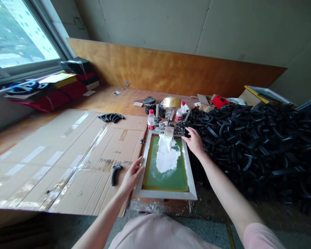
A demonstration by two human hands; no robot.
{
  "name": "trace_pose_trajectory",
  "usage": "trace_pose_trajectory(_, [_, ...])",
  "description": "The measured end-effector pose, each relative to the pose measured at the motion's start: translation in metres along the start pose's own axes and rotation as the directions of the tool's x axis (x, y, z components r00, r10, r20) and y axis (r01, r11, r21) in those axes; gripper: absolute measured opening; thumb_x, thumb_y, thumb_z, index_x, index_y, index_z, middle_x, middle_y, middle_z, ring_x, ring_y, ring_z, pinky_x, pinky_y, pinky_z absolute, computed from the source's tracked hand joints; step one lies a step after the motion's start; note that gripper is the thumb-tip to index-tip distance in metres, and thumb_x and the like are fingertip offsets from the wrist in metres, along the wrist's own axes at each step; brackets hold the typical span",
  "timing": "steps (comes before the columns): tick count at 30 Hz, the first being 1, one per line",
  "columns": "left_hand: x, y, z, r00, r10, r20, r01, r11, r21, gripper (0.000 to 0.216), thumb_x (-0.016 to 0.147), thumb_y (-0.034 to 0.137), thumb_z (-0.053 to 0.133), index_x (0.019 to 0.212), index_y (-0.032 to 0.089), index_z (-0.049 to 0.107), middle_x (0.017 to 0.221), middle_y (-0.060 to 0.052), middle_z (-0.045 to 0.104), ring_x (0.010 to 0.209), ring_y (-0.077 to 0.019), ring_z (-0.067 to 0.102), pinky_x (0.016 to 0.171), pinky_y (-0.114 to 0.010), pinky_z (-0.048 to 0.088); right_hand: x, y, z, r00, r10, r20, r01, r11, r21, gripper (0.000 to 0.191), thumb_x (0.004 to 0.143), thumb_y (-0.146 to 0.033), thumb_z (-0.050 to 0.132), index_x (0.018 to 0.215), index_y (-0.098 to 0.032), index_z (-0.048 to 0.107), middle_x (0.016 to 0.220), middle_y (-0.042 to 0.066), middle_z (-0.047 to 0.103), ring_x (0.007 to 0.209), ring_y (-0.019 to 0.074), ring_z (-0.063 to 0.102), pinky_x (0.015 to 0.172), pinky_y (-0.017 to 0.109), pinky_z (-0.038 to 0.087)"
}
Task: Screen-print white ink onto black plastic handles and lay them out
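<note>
A screen-printing frame (192, 180) with a pale metal rim lies in front of me, its green mesh (155, 181) partly covered by thick white ink (168, 160). My left hand (133, 174) is at the left rim, fingers apart and seeming to touch the edge. Near the far right corner is my right hand (194, 140), its fingers spread and curved with nothing visible between them. A squeegee (169, 131) stands at the far end of the mesh, its lower part in the ink. Behind it a metal clamp assembly (158, 121) borders the frame.
A large heap of black curved plastic parts (248, 148) fills the right side. On the cardboard (54, 162) at left lie one black curved part (115, 174) and a small row of similar parts (111, 118). Red-capped bottles (151, 120), a black tub (149, 104) and a tape roll (172, 102) stand behind.
</note>
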State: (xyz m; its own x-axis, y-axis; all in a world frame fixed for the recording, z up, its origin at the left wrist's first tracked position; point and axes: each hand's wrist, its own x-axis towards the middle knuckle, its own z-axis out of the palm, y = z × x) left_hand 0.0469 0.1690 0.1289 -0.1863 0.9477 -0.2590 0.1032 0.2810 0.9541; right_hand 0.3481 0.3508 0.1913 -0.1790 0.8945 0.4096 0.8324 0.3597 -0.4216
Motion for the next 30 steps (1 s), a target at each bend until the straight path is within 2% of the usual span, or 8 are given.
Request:
trace_pose_trajectory(2, [0.005, -0.021, 0.006, 1.0, 0.009, -0.023, -0.008, 1.0, 0.019, 0.073, 0.078, 0.056, 0.057, 0.138, 0.017, 0.044, 0.069, 0.002, 0.059, 0.063, -0.0153, 0.057, 0.058, -0.024, 0.044, 0.019, -0.032, 0.019, 0.99, -0.112, 0.089, 0.117, 0.991, -0.058, 0.056, 0.08, -0.023, 0.065, 0.133, -0.016, 0.047, 0.135, 0.015, 0.049, 0.117, 0.0256, 0.051, 0.096, 0.038, 0.045])
trace_pose_trajectory(5, [0.012, -0.035, 0.01, 0.999, 0.018, -0.03, -0.016, 0.998, 0.054, 0.066, 0.081, 0.055, 0.053, 0.134, 0.018, 0.046, 0.071, 0.002, 0.058, 0.065, -0.0157, 0.057, 0.06, -0.025, 0.045, 0.035, -0.063, 0.046, 0.957, -0.149, 0.25, 0.201, 0.96, -0.194, 0.044, 0.081, -0.018, 0.063, 0.123, -0.017, 0.053, 0.12, 0.014, 0.057, 0.111, 0.0269, 0.052, 0.088, 0.036, 0.047])
trace_pose_trajectory(10, [0.014, -0.04, 0.009, 0.999, -0.009, -0.039, 0.012, 0.997, 0.072, 0.063, 0.081, 0.056, 0.052, 0.132, 0.019, 0.048, 0.073, 0.002, 0.058, 0.067, -0.016, 0.057, 0.063, -0.026, 0.045, 0.026, -0.063, 0.068, 0.902, -0.103, 0.42, 0.229, 0.937, -0.263, 0.015, 0.086, -0.014, 0.053, 0.099, -0.018, 0.061, 0.094, 0.01, 0.065, 0.094, 0.024, 0.057, 0.078, 0.033, 0.045])
trace_pose_trajectory(16, [0.012, -0.039, 0.011, 1.0, -0.011, -0.025, 0.011, 1.0, 0.0, 0.063, 0.081, 0.055, 0.053, 0.132, 0.018, 0.048, 0.073, 0.001, 0.06, 0.068, -0.0168, 0.059, 0.063, -0.026, 0.046, -0.022, -0.05, 0.049, 0.777, -0.372, 0.507, 0.469, 0.88, -0.073, 0.021, 0.085, -0.004, 0.047, 0.089, -0.017, 0.062, 0.087, 0.007, 0.065, 0.084, 0.0202, 0.057, 0.07, 0.029, 0.044])
trace_pose_trajectory(20, [0.011, -0.036, 0.01, 0.999, -0.006, -0.042, 0.006, 1.0, -0.002, 0.062, 0.08, 0.056, 0.054, 0.129, 0.018, 0.051, 0.071, 0.001, 0.06, 0.066, -0.0169, 0.059, 0.062, -0.026, 0.046, -0.024, -0.05, 0.027, 0.696, -0.469, 0.543, 0.55, 0.835, 0.016, 0.014, 0.084, -0.009, 0.054, 0.083, -0.02, 0.062, 0.083, 0.004, 0.064, 0.083, 0.019, 0.057, 0.068, 0.027, 0.041])
trace_pose_trajectory(23, [0.012, -0.036, 0.009, 0.999, -0.001, -0.037, 0.001, 1.0, -0.006, 0.061, 0.08, 0.056, 0.055, 0.128, 0.017, 0.052, 0.073, 0.0, 0.061, 0.067, -0.0168, 0.06, 0.062, -0.026, 0.046, -0.014, -0.055, 0.032, 0.772, -0.41, 0.486, 0.481, 0.876, -0.024, 0.003, 0.085, -0.018, 0.06, 0.083, -0.02, 0.062, 0.085, 0.004, 0.063, 0.083, 0.0197, 0.056, 0.068, 0.027, 0.041])
trace_pose_trajectory(26, [0.013, -0.037, 0.008, 0.999, 0.001, -0.035, -0.001, 1.0, -0.001, 0.062, 0.079, 0.056, 0.055, 0.127, 0.017, 0.052, 0.073, 0.0, 0.062, 0.066, -0.0165, 0.059, 0.059, -0.026, 0.046, -0.022, -0.058, 0.049, 0.849, -0.359, 0.386, 0.438, 0.889, -0.136, 0.016, 0.087, -0.008, 0.049, 0.087, -0.018, 0.062, 0.091, 0.007, 0.062, 0.089, 0.0211, 0.055, 0.073, 0.029, 0.043])
trace_pose_trajectory(30, [0.015, -0.038, 0.009, 0.999, -0.011, -0.03, 0.011, 1.0, -0.005, 0.063, 0.079, 0.057, 0.055, 0.127, 0.016, 0.051, 0.071, 0.0, 0.061, 0.064, -0.0158, 0.058, 0.056, -0.024, 0.044, -0.047, -0.054, 0.053, 0.797, -0.438, 0.416, 0.513, 0.855, -0.082, 0.023, 0.087, -0.004, 0.044, 0.088, -0.017, 0.063, 0.09, 0.008, 0.062, 0.089, 0.0207, 0.055, 0.075, 0.03, 0.045])
